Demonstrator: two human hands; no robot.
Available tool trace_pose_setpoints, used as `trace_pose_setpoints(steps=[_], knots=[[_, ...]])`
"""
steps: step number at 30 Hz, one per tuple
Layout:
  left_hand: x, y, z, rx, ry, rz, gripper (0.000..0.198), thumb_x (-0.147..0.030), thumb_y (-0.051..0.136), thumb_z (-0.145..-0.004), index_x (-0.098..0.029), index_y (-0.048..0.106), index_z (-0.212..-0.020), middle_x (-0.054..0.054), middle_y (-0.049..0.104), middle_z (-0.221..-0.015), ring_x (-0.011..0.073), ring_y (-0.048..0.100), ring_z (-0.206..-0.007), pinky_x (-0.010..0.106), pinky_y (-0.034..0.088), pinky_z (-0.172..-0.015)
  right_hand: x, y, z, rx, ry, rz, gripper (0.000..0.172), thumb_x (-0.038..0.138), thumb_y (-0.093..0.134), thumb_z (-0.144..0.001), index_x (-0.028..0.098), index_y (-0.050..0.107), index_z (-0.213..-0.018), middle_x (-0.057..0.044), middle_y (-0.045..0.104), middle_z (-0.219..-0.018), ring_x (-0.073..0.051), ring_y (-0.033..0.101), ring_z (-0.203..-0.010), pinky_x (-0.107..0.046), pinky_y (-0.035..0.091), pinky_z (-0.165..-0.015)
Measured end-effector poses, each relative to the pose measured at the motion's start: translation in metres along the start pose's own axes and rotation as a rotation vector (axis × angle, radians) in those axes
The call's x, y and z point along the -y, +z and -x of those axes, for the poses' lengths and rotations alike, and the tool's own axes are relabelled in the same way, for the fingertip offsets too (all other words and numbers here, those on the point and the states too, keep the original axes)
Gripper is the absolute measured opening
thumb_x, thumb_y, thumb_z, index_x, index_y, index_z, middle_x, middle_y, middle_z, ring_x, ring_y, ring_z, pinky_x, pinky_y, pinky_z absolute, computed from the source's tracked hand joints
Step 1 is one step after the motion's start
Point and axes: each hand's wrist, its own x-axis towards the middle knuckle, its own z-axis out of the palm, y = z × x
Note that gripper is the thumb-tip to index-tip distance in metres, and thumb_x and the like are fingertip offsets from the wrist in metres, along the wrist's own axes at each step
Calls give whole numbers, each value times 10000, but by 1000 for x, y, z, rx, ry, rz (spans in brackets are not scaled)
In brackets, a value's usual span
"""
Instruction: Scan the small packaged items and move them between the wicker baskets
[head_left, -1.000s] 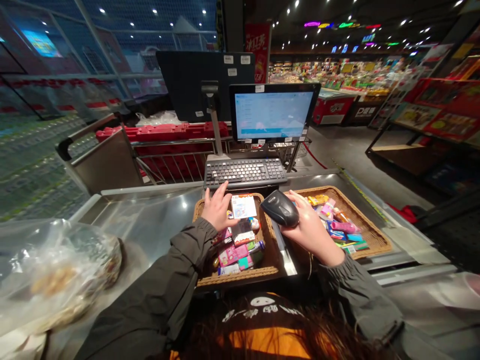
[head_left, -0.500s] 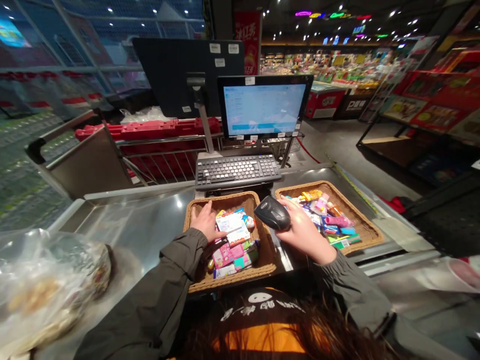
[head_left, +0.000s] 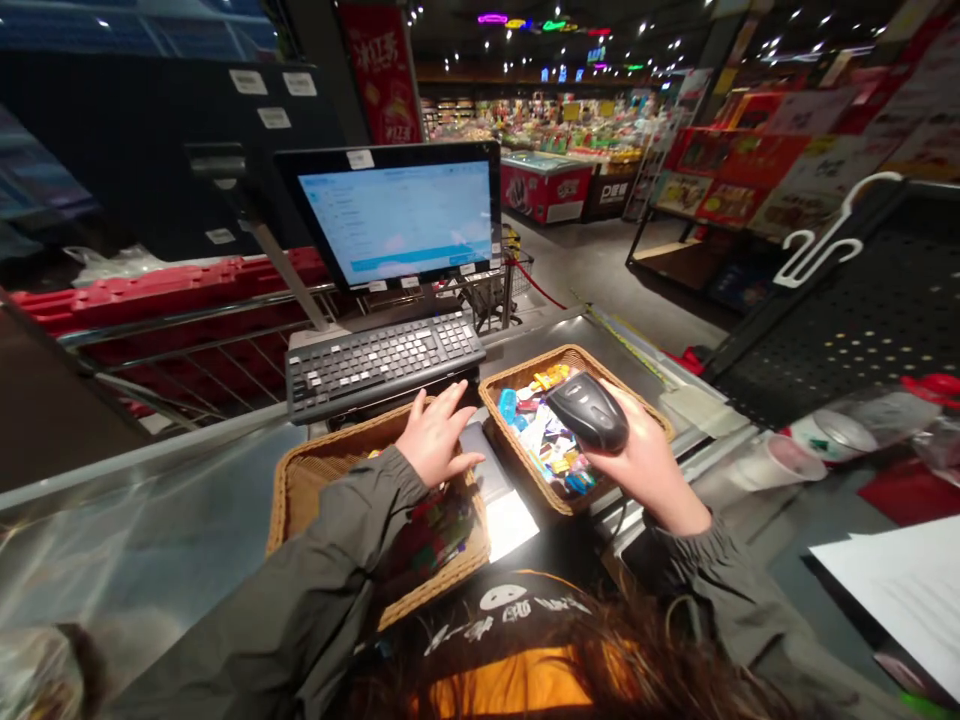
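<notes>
In the head view, my right hand grips the barcode scanner at one o'clock, above packets in a wicker basket; a loosened grip could drop it. My left hand, spread wide at eleven o'clock, seems empty; its sleeve could drag the left basket.

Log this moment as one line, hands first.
left hand: open, over left basket | right hand: holding scanner above right basket | screen: lit | keyboard: beyond left basket
</notes>
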Motion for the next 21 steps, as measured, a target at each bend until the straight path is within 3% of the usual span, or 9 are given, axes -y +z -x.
trace_pose_setpoints(steps=[3, 6, 11, 16, 21], knots=[[-27, 17, -49, 37, 109, 83, 731, -535, 707, -791, -161, 519, -1389, 237, 270, -1593, 387, 291, -1463, 683, 171, -1152, -22, -21, 9, -71, 105, 65, 640, 348, 695, -759, 156, 536, -1348, -185, 584, -1367, -357, 541, -1289, -574, 427, -1093], [-58, 39, -96, 126, 228, 156, 781, -532, 751, -752, -249, 487, -1431, 211, 214, -1620, 390, 236, -1483, 697, 164, -1142, -39, -36, 17, -118, 164, 108, 617, 359, 688, -774, 143, 553, -1336, -198, 584, -1365, -365, 538, -1296, -578, 422, -1097], [-100, 83, -154, 198, 306, 193, 804, -575, 782, -697, -285, 523, -1401, 169, 190, -1635, 411, 204, -1485, 690, 151, -1150, -57, -50, 25, -163, 198, 107, 614, 344, 687, -773, 130, 553, -1333, -201, 588, -1355, -355, 537, -1301, -544, 435, -1099], [-118, 121, -182, 205, 260, 151, 687, -585, 768, -701, -261, 608, -1285, 170, 303, -1593, 387, 268, -1467, 711, 142, -1140, -74, -57, 29, -175, 245, 86, 597, 320, 689, -755, 167, 565, -1319, -175, 596, -1355, -348, 549, -1289, -544, 442, -1092], [-119, 140, -188, 185, 248, 148, 536, -593, 770, -693, -234, 704, -1085, 200, 362, -1554, 382, 303, -1455, 698, 133, -1153, -89, -58, 27, -168, 283, 63, 599, 321, 694, -752, 164, 566, -1316, -185, 583, -1373, -354, 549, -1287, -560, 440, -1085]])
